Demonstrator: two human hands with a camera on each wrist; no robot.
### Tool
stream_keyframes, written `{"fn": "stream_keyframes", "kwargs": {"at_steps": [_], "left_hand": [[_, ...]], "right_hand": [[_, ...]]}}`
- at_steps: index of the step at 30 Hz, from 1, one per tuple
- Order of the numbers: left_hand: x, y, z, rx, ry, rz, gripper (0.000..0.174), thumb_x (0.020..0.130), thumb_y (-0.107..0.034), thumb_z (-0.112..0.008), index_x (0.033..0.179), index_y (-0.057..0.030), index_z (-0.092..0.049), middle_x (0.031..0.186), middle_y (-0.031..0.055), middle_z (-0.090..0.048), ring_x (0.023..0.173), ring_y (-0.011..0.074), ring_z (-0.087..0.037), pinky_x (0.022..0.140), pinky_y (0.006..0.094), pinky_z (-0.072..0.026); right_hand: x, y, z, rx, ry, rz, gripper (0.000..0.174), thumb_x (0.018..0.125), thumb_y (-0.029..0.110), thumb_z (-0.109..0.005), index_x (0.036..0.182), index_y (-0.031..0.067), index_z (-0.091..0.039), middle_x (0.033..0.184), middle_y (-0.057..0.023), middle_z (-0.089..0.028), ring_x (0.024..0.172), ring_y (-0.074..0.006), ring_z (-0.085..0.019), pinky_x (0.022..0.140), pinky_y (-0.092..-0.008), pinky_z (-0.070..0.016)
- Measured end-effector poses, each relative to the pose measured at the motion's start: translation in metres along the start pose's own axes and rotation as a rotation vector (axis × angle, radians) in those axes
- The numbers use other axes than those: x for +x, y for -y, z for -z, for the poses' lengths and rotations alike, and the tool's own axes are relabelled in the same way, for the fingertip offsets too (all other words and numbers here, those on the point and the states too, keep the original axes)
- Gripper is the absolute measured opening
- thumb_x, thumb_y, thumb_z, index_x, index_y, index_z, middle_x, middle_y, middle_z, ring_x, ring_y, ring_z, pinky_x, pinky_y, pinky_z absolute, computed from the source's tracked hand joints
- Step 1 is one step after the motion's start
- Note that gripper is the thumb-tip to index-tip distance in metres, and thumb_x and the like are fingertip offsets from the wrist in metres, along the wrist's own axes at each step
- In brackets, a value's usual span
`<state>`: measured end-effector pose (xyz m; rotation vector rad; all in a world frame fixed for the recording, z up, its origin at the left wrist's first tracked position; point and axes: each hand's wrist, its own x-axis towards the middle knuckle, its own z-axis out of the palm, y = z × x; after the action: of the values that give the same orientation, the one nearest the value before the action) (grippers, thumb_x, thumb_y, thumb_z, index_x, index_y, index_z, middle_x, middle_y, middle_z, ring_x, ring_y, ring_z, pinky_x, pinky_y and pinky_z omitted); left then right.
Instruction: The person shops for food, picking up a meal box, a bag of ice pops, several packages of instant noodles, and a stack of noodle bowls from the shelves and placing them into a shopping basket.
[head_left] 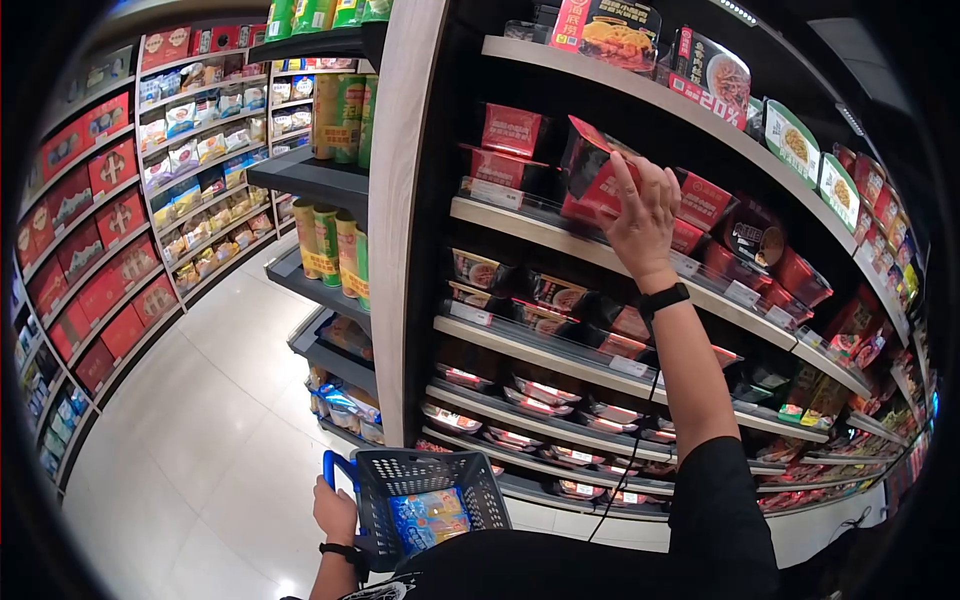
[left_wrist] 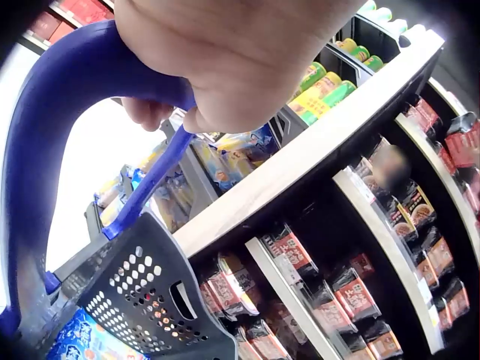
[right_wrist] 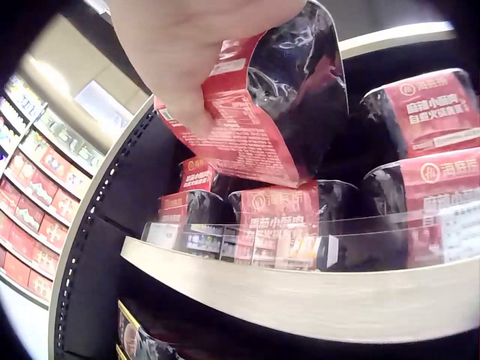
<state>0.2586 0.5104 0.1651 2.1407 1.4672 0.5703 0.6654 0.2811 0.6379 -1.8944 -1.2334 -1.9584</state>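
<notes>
My right hand [head_left: 642, 215] grips a red-and-black self-heating meal box [head_left: 588, 160] at the upper shelf. In the right wrist view the box [right_wrist: 296, 97] is tilted above a row of similar meal boxes [right_wrist: 274, 214], its red printed sleeve under my fingers and clear film over its black tub. Low at the left, my left hand [head_left: 337, 512] holds the blue handle [left_wrist: 71, 71] of a dark grey shopping basket [head_left: 487, 485]. Inside the basket lies a blue-and-yellow packet [head_left: 430, 515].
A pale shelf edge [right_wrist: 315, 296] with a clear plastic lip runs before the boxes. Below are more shelves of packaged meals [head_left: 540, 390]. A pale upright panel [head_left: 395, 230] separates them from canisters [head_left: 328, 245] on side shelves. Red gift boxes [head_left: 110, 290] line the far left.
</notes>
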Motion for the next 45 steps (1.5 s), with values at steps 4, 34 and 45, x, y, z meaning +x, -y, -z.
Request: {"fn": "stream_keyframes", "kwargs": {"at_steps": [4,34,45], "left_hand": [[0.005,0.000,0.003,0.005,0.011,-0.001,0.045,0.085,-0.009,-0.064,0.126,-0.0001,-0.048,0.108,0.0233,-0.061,0.094,0.0442,-0.063,0.081,0.0507,-0.0510],[0.018,-0.008,-0.013,0.147,-0.062,-0.067,0.054,0.082,-0.019,-0.069,0.128,-0.0002,-0.047,0.107,0.0214,-0.061,0.093,0.0402,-0.063,0.079,0.0488,-0.0512],[0.022,-0.016,-0.006,0.167,-0.063,-0.034,0.047,0.082,-0.018,-0.068,0.121,0.0005,-0.050,0.105,0.0214,-0.062,0.093,0.0403,-0.064,0.079,0.0483,-0.0517]], "right_hand": [[0.005,0.000,-0.012,0.024,-0.043,-0.003,0.098,0.059,0.014,-0.085,0.145,0.0267,-0.042,0.131,-0.0053,-0.047,0.125,-0.0269,-0.045,0.115,-0.0471,-0.0293],[0.014,-0.069,-0.111,0.047,0.275,-0.137,0.064,0.078,0.024,-0.076,0.135,0.0100,-0.050,0.120,-0.0079,-0.056,0.110,-0.0278,-0.055,0.090,-0.0407,-0.0434],[-0.049,-0.082,-0.079,0.137,0.240,-0.198,0.022,0.084,0.015,-0.068,0.104,0.0059,-0.068,0.102,-0.0098,-0.065,0.100,-0.0289,-0.058,0.090,-0.0404,-0.0475]]}}
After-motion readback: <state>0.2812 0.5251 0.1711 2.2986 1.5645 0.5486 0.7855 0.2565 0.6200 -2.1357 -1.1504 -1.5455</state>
